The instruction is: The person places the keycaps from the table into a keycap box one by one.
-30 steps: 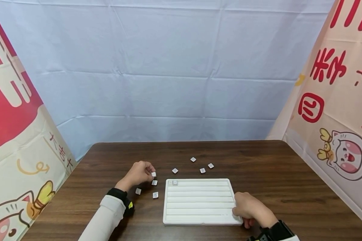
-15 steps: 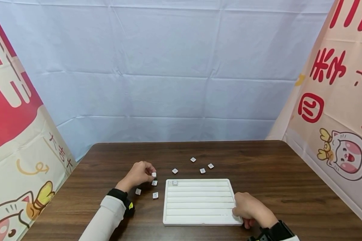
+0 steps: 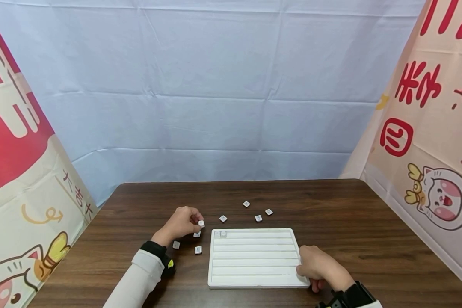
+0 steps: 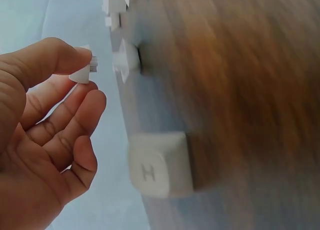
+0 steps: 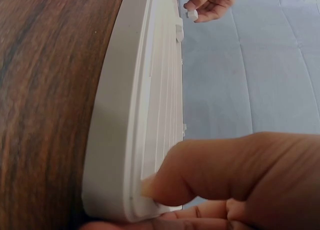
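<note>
My left hand pinches a white keycap between thumb and fingers, raised off the table; its stem shows in the left wrist view. A keycap marked H lies on the wood near that hand. The white ridged tray lies flat in front of me, with two keycaps side by side at the left end of its top row. At its near right corner my right hand grips the rim, thumb on top and other fingers around the outside.
Several loose keycaps are scattered on the brown table beyond the tray. More, including one keycap, lie left of it. A pale cloth hangs behind the table, with printed cloths on both sides.
My left hand has shifted slightly right with the keycap, lifting it away from the loose ones. The right hand and tray have stayed in place.
</note>
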### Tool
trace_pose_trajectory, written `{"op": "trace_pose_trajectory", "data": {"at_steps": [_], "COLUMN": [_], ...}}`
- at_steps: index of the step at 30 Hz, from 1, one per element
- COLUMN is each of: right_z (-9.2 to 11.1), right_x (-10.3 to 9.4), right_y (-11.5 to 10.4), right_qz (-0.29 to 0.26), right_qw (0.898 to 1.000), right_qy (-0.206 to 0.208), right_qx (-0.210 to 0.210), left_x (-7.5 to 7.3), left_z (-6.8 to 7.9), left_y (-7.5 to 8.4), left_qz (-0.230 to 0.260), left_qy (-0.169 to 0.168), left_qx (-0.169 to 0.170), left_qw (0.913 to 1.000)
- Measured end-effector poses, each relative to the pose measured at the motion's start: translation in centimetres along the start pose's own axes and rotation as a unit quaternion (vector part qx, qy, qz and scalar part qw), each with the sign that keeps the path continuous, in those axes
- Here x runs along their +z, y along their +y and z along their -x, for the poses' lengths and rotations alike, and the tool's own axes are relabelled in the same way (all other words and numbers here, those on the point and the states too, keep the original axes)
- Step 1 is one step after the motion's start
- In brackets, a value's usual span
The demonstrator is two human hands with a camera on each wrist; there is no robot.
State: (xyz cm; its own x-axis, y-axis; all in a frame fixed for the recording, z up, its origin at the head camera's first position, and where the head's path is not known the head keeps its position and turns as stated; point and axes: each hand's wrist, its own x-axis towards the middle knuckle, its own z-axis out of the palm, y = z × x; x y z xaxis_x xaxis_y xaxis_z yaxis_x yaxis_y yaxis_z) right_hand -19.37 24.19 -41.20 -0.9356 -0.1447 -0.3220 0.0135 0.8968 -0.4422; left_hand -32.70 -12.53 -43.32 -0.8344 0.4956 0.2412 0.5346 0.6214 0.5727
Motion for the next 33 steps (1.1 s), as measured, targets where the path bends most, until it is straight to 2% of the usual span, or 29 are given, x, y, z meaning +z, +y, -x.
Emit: {"op": "trace_pose_trajectory", "data": {"at_steps": [6, 27, 33], "right_z": [0.0, -0.1, -0.1], "right_x": [0.0, -0.1, 0.0], "right_y": [0.0, -0.3, -0.1], "right_qz": [0.000, 0.005, 0.003], "right_qw": [1.000, 1.000, 1.000], "right_qy": [0.001, -0.013, 0.000], "right_qx": [-0.001, 0.006, 0.003], "left_x": [0.7, 2.2, 2.8], "left_z": [-0.3, -1.6, -1.9], "left_y": [0.8, 3.4, 3.8], "left_qz": [-0.021, -0.008, 0.001], "left_qy": [-0.007, -0.031, -0.035], "left_qx": [0.009, 0.029, 0.042], "left_qw": [0.9997, 0.9991, 0.9985]}}
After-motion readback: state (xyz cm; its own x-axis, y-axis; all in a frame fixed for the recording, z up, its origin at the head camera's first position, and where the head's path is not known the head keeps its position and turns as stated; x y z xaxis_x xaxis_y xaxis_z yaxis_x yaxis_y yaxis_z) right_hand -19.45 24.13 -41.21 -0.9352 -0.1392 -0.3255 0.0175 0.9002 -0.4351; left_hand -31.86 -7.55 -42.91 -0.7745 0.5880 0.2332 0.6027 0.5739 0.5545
